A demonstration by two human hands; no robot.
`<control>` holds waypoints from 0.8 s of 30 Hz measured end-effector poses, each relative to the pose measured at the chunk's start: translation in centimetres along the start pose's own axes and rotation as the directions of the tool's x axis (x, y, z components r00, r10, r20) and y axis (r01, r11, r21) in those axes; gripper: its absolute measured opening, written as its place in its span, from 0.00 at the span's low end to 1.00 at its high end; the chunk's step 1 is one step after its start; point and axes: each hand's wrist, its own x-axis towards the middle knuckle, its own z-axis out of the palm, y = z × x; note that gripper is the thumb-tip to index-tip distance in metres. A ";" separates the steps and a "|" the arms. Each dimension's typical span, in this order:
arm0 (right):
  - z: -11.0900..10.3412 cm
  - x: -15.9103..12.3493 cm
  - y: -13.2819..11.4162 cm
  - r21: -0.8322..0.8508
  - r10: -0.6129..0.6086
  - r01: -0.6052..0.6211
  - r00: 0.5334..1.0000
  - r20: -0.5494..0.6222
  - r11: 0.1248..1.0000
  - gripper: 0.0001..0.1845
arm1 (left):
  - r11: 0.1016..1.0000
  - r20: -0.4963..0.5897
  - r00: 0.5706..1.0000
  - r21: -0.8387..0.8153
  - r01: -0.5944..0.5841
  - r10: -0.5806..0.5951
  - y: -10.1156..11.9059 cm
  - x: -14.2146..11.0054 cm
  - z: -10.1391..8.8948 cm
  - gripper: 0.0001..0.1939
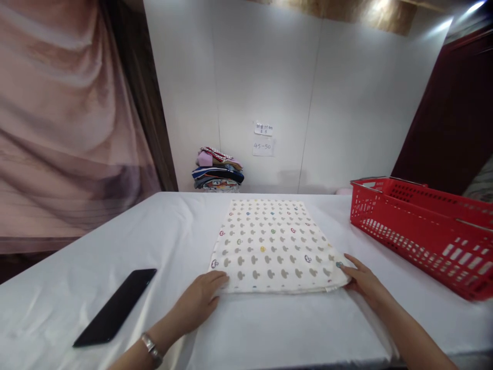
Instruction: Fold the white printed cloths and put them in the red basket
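Note:
A white cloth [275, 246] printed with grey and a few coloured mushrooms lies folded flat in a neat rectangle. My left hand [198, 300] rests at its near left corner, fingers stretched onto the fabric and thumb apart from them. At the near right corner, my right hand [364, 280] has the cloth's edge between thumb and fingers, with one finger reaching out above. A small pale tag shows along the near edge close to that hand. On my left wrist is a silver metal band [151, 349].
A black flat slab [117, 308], like a phone or tablet, lies left on the white-covered table [169, 241]. To the right stands a red perforated basket [416, 221]. Folded fabrics [218, 172] are stacked at the back, before a white wall with paper notes [263, 146].

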 end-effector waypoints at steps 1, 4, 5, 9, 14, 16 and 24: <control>0.0 0.2 0.2 0.039 -0.015 0.015 1.000 -0.003 0.999 0.45 | 1.000 0.009 1.000 0.013 0.014 -0.014 -0.1 -0.2 -0.2 0.30; 0.0 0.6 0.7 0.136 -0.036 0.038 0.999 -0.022 0.990 0.43 | 0.998 0.003 0.999 0.053 0.044 -0.044 -0.2 -0.4 -0.6 0.32; 0.1 0.7 0.8 0.155 -0.041 0.045 0.999 -0.031 0.987 0.42 | 0.996 -0.003 0.999 0.069 0.051 -0.051 -0.2 -0.3 -0.6 0.32; 0.0 0.6 0.8 0.183 -0.060 0.066 0.998 -0.036 0.981 0.39 | 0.992 -0.021 0.998 0.105 0.068 -0.066 -0.5 -0.1 -0.1 0.30; 0.1 -0.4 0.5 0.140 -0.064 0.059 0.997 0.030 0.988 0.44 | 0.994 -0.123 0.992 0.097 0.045 -0.033 -1.6 -0.7 0.9 0.30; 0.2 -0.8 0.5 0.098 -0.074 0.068 0.996 0.055 0.993 0.44 | 0.995 -0.145 0.989 0.091 0.028 -0.015 -1.8 -0.9 1.1 0.27; 0.8 -1.6 1.0 -0.073 -0.187 0.192 0.980 0.071 0.979 0.43 | 0.996 -0.123 0.989 0.032 0.088 -0.083 -1.7 -0.3 0.9 0.20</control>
